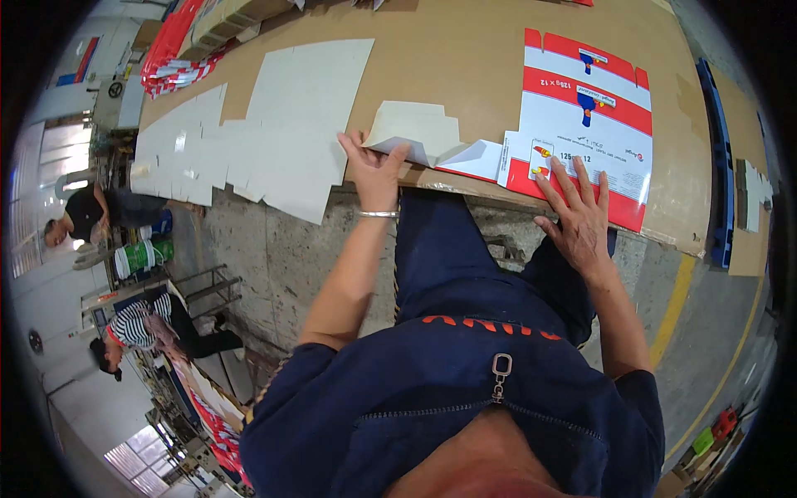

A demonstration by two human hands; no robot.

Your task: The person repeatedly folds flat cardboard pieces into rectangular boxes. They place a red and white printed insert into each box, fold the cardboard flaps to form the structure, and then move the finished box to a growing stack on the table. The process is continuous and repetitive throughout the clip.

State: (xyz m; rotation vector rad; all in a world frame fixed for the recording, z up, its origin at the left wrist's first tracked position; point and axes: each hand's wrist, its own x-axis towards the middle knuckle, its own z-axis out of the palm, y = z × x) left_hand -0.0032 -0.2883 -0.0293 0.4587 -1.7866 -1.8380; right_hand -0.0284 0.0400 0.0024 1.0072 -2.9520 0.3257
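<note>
A flat carton blank, printed red, white and blue, lies along the near table edge. Its left part is a flap folded over, plain grey-white side up, with a lifted, curling lower edge. My left hand has that flap's left end between thumb and fingers, and its wrist wears a silver bangle. Flat on the printed face, near the lower edge, rests my right hand with fingers spread. Left of the flap lie pale cardboard blanks, plain side up, partly overhanging the near edge.
Brown cardboard covers the table. Red and white folded pieces and a cardboard stack stand at the far left. Blue pallet-like edging runs along the right. Two people are off to the left, near a green-and-white bucket.
</note>
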